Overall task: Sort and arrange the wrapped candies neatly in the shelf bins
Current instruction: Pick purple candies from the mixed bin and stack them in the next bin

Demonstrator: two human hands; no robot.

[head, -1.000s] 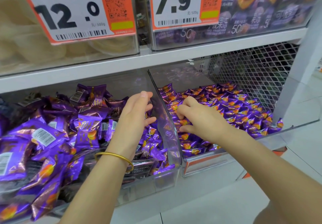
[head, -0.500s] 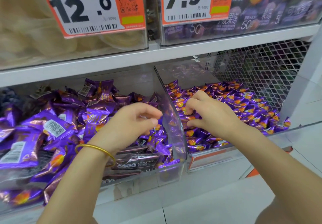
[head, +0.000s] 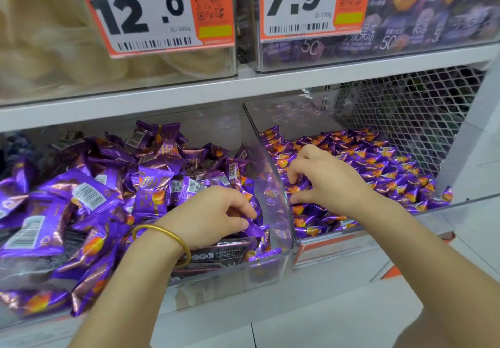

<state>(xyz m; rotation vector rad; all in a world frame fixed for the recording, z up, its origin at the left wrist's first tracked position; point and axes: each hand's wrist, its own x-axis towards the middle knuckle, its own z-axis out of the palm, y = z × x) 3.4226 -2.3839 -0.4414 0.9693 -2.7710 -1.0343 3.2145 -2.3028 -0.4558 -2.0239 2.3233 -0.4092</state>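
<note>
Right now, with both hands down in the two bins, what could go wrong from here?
1. The large packets are piled up to the front edge of the left bin; the forearm behind the left hand could nudge some out.
2. A few small candies lie left of the clear divider; digging may bury them.
3. The gold bangle could snag a wrapper.

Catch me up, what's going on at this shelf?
A person is tidying two clear shelf bins. The left hand reaches into the left bin, which holds mostly big packets, and pinches a small candy at its front right corner. The right hand is in the right bin, fingers curled into the pile of small candies; whether it grips any is unclear.
</note>
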